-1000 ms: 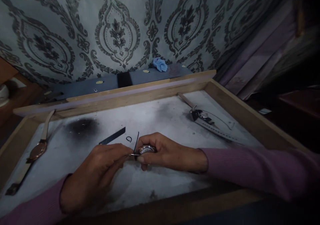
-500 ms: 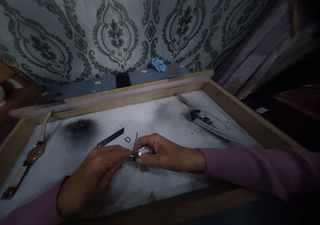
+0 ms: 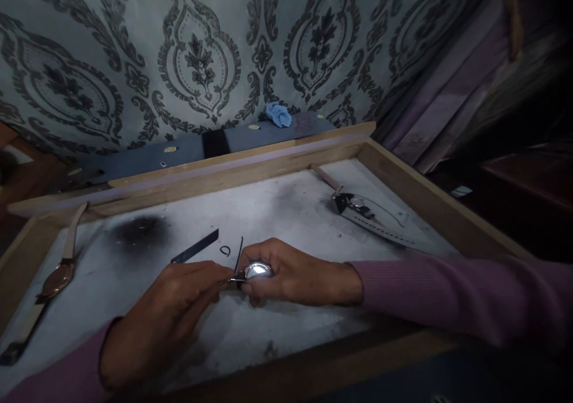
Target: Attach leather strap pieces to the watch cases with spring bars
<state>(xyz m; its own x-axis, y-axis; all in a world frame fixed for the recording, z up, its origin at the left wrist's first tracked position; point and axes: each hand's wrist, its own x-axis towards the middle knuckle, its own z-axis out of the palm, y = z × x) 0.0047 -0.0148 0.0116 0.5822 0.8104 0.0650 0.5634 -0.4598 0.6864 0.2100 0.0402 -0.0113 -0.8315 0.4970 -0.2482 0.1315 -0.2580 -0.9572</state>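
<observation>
Near the middle of the tray, my right hand (image 3: 293, 277) is closed round a wristwatch (image 3: 258, 270), fingers behind it and thumb in front. Its round face shines with reflected light. My left hand (image 3: 174, 298) is closed in a pinch on a thin metal tool (image 3: 237, 280), whose tip meets the left edge of the watch. The fingertips of the left hand are largely hidden. A slim dark strip (image 3: 240, 252) sticks up beside my right fingers. Just beyond the hands lie a small black loop (image 3: 225, 251) and a flat dark blade-like strip (image 3: 197, 245).
A wooden-rimmed tray (image 3: 403, 188) with a white, smudged bottom surrounds the work. At left lies a watch with a pale strap (image 3: 58, 279); at right, another watch (image 3: 357, 202) rests by a pointed pale piece. Beyond the rim is a crumpled blue cloth (image 3: 278, 114).
The view has shifted slightly, so everything sits a little further left. The watch face now catches a bright reflection. Both hands keep the same hold.
</observation>
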